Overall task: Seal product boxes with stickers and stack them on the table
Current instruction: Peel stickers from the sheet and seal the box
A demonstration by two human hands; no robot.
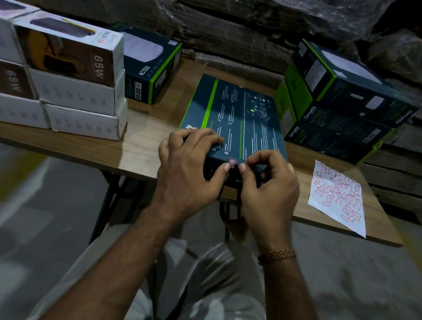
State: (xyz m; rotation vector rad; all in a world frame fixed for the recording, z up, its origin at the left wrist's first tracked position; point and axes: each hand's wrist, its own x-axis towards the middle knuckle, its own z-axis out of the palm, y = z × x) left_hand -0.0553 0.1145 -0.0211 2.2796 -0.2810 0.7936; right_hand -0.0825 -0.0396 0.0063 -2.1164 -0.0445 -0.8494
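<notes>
Dark box (pixel 237 120) flat on table (pixel 138 149), near edge under both hands.

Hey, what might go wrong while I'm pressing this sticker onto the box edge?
The sticker sits right on the near edge of the dark box, under both thumbs, so it may crease or land crooked. That box overhangs the table edge toward you, so hard pressing could tip it. The sticker sheet also lies near the table's edge and might slide off if brushed by your right hand.
</notes>
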